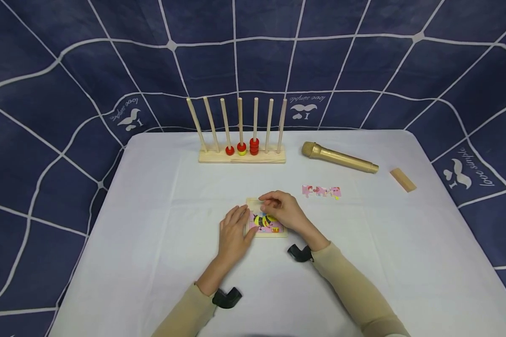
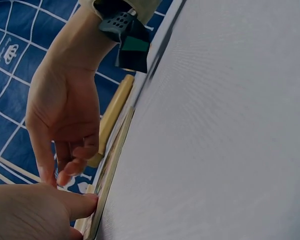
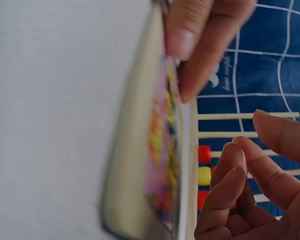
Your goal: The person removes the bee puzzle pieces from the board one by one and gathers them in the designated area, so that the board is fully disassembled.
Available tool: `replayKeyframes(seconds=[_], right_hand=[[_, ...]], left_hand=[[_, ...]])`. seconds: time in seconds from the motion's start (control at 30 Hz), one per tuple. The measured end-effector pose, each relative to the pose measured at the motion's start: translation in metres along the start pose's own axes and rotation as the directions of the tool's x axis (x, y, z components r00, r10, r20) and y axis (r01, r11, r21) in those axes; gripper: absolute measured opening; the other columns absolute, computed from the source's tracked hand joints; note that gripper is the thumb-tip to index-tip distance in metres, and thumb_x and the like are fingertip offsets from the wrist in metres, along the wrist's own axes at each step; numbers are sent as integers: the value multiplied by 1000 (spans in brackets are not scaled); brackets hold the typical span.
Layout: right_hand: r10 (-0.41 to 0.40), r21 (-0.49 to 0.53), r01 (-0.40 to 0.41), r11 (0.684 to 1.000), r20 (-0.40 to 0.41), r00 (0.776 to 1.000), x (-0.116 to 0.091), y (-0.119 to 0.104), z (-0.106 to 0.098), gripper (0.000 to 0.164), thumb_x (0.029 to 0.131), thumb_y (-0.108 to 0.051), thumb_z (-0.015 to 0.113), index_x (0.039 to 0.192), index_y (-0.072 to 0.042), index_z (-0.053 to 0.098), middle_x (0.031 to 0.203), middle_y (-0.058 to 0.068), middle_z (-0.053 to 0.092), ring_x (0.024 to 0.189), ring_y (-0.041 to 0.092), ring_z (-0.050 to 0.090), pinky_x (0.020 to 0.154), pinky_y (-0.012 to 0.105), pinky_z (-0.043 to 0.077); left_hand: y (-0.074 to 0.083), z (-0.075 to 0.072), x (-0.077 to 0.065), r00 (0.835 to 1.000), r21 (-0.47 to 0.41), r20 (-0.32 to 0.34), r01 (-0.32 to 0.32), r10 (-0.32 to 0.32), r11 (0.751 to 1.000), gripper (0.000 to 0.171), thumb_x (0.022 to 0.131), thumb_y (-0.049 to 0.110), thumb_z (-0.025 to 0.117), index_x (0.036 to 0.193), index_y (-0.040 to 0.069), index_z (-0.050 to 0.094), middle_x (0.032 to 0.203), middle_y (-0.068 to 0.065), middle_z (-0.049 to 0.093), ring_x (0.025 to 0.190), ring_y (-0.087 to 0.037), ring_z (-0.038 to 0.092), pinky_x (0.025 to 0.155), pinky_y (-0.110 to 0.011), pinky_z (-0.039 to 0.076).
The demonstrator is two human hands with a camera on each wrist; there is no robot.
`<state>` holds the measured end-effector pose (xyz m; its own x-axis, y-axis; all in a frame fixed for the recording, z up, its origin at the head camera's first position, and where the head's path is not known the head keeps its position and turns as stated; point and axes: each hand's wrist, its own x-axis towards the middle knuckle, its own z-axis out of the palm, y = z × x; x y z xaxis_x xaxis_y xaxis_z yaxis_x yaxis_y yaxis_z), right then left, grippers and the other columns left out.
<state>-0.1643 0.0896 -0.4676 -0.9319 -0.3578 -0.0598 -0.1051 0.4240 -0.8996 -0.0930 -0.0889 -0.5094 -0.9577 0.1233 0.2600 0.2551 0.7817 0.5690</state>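
A small wooden puzzle tray with a bee picture on pink pieces lies before me; bare wood shows along its far side. My left hand rests along the tray's left side, fingers fairly straight and thumb at the near edge. In the left wrist view that thumb touches the tray rim. My right hand hovers over the tray's right part, its fingers loosely bent and the thumb apart from the index finger. Between the right hand's fingers no piece shows in the right wrist view.
Loose pink puzzle pieces lie right of the tray. Farther back stand a wooden peg rack with red and yellow beads and a gold microphone. A small wooden block lies at the right. Blue checked cloth hangs behind.
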Motion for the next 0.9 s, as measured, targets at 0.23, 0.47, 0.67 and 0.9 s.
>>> replayKeyframes(seconds=[0.23,0.47,0.67,0.9], right_hand=[[-16,-26,16,1000,-1,1000,-2,3,5,24,86,-8,73,108,0,71,85,6,62,71,12,51,63,20,42],[-18,-36,18,999,4,1000,-1,8,9,26,82,-8,76,107,-1,71,82,5,61,67,9,51,61,18,42],[-44,-92,44,995,5,999,-1,13,15,27,81,-9,78,106,-3,71,83,4,61,67,9,52,61,19,43],[-80,-206,77,975,-4,997,-3,12,20,27,79,-12,81,104,-6,73,80,4,60,66,8,50,61,20,40]], left_hand=[[1,0,0,1000,-6,-2,1,-1,1000,55,84,24,76,127,-6,60,140,-13,55,135,-33,42,99,-50,37],[0,0,0,1000,-8,12,17,-17,1000,55,84,24,76,128,-5,61,141,-11,55,135,-32,41,101,-50,36],[0,-1,0,1000,-2,14,17,-17,1000,54,84,24,76,127,-5,61,141,-11,55,135,-32,41,101,-51,37],[0,-1,0,1000,0,9,14,-14,1000,54,84,25,76,126,-5,62,140,-12,56,135,-32,42,100,-51,38]])
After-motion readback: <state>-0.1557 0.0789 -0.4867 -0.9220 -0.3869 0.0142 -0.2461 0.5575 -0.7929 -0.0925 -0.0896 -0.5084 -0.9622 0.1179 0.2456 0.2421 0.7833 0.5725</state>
